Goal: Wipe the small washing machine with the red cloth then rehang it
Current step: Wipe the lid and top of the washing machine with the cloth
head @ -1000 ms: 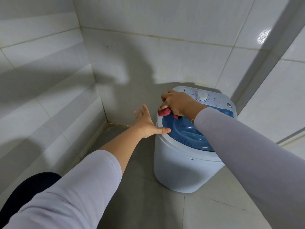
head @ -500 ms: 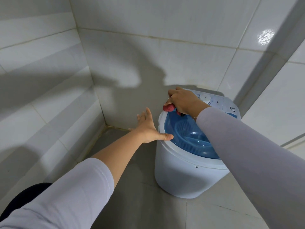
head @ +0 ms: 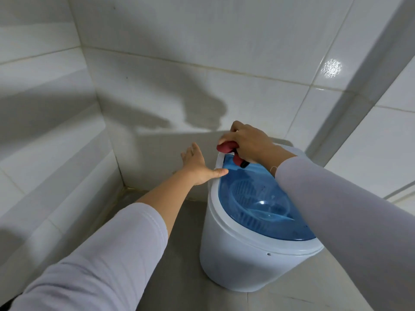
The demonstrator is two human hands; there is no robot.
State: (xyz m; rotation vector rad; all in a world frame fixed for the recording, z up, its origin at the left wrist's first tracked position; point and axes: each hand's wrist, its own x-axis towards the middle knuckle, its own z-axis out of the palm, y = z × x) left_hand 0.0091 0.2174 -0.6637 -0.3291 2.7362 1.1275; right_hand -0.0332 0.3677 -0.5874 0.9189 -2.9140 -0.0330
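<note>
The small white washing machine (head: 242, 261) with a see-through blue lid (head: 258, 198) stands on the floor at centre right. My right hand (head: 248, 140) is closed around the bunched red cloth (head: 226, 147) and presses it on the lid's far left edge. Its forearm hides the control panel. My left hand (head: 198, 167) is flat, fingers spread, its thumb touching the machine's white rim on the left side.
White tiled walls (head: 157, 86) form a corner just behind and to the left of the machine. The floor (head: 179, 254) is grey tile. A white frame edge (head: 359, 97) runs diagonally at the right.
My right hand with the cloth has slid toward the back left of the lid and now covers the control panel. The view has tilted up; my left hand stays at the rim.
</note>
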